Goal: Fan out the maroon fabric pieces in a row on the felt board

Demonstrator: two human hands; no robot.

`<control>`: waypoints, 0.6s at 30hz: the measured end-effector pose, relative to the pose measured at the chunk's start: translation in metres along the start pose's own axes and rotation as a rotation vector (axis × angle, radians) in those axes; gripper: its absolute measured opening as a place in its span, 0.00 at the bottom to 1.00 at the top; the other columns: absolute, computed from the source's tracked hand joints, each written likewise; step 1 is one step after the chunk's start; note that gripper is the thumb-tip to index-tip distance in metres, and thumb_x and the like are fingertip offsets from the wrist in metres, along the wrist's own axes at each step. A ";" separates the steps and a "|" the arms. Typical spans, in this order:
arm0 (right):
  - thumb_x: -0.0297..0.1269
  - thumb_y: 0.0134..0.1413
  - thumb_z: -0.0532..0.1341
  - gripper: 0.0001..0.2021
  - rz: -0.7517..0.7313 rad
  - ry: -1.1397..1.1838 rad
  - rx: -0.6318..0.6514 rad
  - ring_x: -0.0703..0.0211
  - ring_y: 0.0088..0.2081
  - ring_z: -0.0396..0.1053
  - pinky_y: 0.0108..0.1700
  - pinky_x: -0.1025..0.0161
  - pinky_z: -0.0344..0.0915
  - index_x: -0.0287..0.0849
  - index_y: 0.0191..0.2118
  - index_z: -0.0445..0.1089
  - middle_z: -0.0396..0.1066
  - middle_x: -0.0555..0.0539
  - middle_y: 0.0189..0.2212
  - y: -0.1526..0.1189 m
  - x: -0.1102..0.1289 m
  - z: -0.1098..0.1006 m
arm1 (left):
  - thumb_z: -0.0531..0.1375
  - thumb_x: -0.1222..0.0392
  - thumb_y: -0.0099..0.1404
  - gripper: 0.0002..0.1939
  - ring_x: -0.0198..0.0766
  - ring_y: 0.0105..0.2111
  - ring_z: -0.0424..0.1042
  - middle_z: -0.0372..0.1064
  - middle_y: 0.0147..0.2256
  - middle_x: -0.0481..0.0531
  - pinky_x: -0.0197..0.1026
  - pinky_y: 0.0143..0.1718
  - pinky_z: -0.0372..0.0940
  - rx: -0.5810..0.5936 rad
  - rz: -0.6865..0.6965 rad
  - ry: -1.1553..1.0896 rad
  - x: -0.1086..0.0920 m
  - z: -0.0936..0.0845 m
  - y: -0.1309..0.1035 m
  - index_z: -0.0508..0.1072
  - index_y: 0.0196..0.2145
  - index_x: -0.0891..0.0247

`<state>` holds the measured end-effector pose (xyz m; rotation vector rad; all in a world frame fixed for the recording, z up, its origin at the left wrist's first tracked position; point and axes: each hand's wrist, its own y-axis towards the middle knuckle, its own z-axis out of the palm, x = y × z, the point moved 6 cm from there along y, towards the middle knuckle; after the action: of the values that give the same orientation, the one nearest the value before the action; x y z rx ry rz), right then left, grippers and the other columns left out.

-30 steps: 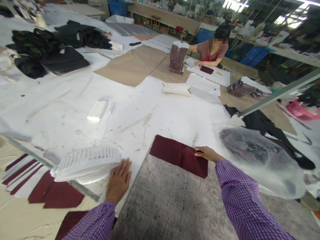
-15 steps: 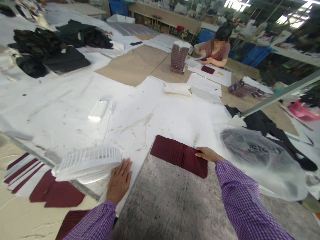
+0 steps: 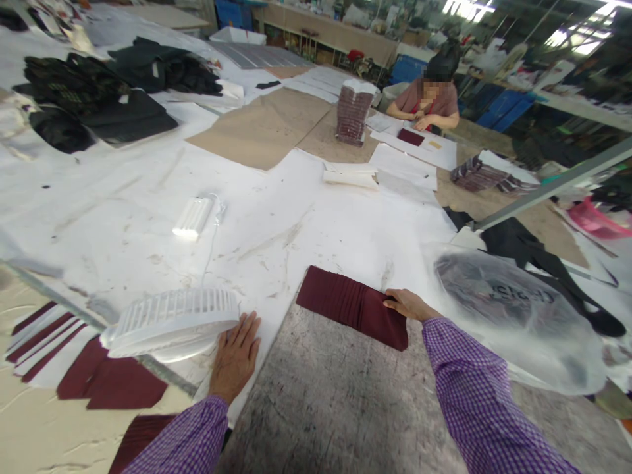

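Observation:
Overlapping maroon fabric pieces [image 3: 345, 301] lie in a fanned row along the far edge of a grey, stained board [image 3: 340, 401]. My right hand [image 3: 407, 305] pinches the top piece at the row's right end, thumb over the fabric and fingers behind it. Flat on the white tabletop [image 3: 276, 243], left of the board, rests my left hand [image 3: 235, 355], its fingers extended and nothing in it. Its fingertips are beside a white plastic fan [image 3: 172, 322].
A clear plastic bag [image 3: 518, 316] lies at the right, under a slanted metal bar [image 3: 553, 184]. A white power strip [image 3: 193, 218] is beyond the fan. Maroon pieces [image 3: 113, 382] lie at lower left. A person [image 3: 429, 102] sits across the table.
My right hand has shifted slightly left, and the fabric's right end with it. My left hand has stayed put. The person across the table has moved their hands and lowered an arm.

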<state>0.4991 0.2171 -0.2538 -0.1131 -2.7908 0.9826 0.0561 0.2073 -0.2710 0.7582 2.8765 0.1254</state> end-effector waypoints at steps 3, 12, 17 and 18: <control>0.42 0.63 0.55 0.12 0.016 -0.019 0.012 0.59 0.37 0.70 0.41 0.56 0.68 0.39 0.43 0.69 0.72 0.47 0.36 0.000 -0.002 0.001 | 0.49 0.59 0.66 0.25 0.48 0.61 0.54 0.56 0.62 0.54 0.54 0.54 0.53 0.000 -0.003 -0.005 0.000 0.000 0.000 0.55 0.61 0.63; 0.37 0.58 0.58 0.12 0.033 -0.087 -0.100 0.54 0.40 0.68 0.42 0.54 0.65 0.39 0.47 0.65 0.69 0.43 0.40 -0.007 0.006 -0.008 | 0.49 0.59 0.66 0.26 0.48 0.61 0.55 0.57 0.61 0.54 0.53 0.55 0.54 -0.009 -0.004 -0.018 0.000 -0.001 0.001 0.55 0.61 0.62; 0.34 0.56 0.58 0.17 -0.146 -0.059 -0.213 0.50 0.48 0.64 0.50 0.56 0.60 0.43 0.52 0.62 0.63 0.41 0.47 -0.001 0.026 -0.026 | 0.49 0.59 0.66 0.27 0.49 0.61 0.56 0.56 0.62 0.54 0.54 0.55 0.53 -0.012 -0.001 -0.016 0.000 0.000 0.000 0.53 0.62 0.61; 0.34 0.57 0.58 0.16 -0.190 -0.047 -0.215 0.52 0.48 0.64 0.51 0.58 0.60 0.45 0.52 0.63 0.63 0.42 0.47 0.002 0.031 -0.028 | 0.49 0.59 0.66 0.27 0.49 0.61 0.56 0.56 0.62 0.54 0.54 0.55 0.53 -0.011 0.000 -0.015 0.000 0.000 0.000 0.53 0.62 0.61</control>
<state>0.4742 0.2405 -0.2292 0.1463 -2.8765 0.6485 0.0560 0.2078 -0.2711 0.7536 2.8596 0.1345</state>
